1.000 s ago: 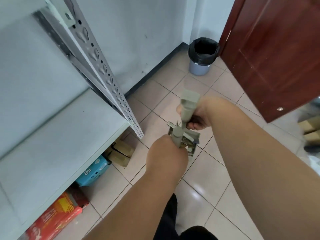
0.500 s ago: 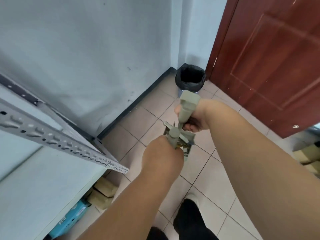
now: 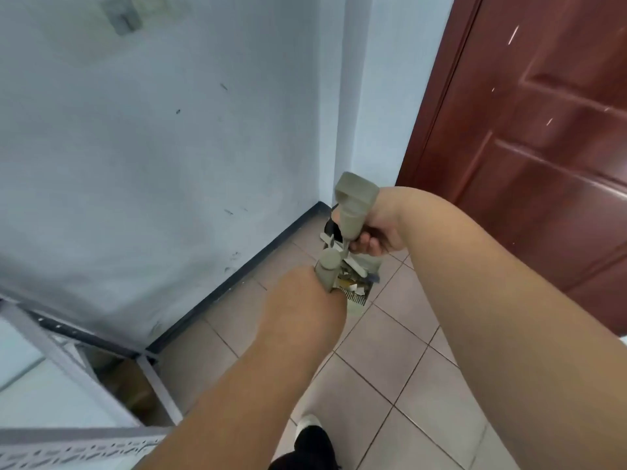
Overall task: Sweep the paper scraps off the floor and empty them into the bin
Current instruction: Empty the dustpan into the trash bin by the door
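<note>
My left hand (image 3: 305, 300) grips a round-topped olive-grey handle (image 3: 327, 270) that runs down to a dustpan (image 3: 356, 298) with comb teeth on its edge. White and coloured paper scraps (image 3: 353, 281) lie piled in the pan, which hangs above the tiled floor. My right hand (image 3: 378, 228) grips a second, flat-topped olive-grey handle (image 3: 353, 205), apparently the broom's; its head is hidden. Only a black sliver of the bin (image 3: 328, 228) shows in the corner, directly behind both handles.
A dark red door (image 3: 543, 164) stands at the right, close to the corner. A pale blue wall with a black skirting (image 3: 237, 266) runs along the left. A grey metal shelf (image 3: 68, 385) fills the lower left. My shoe (image 3: 308, 423) is on the tiles below.
The view has moved forward toward the corner. The bin, fully visible before, is now almost hidden behind my hands and the handles. The shelf has slid down to the lower left.
</note>
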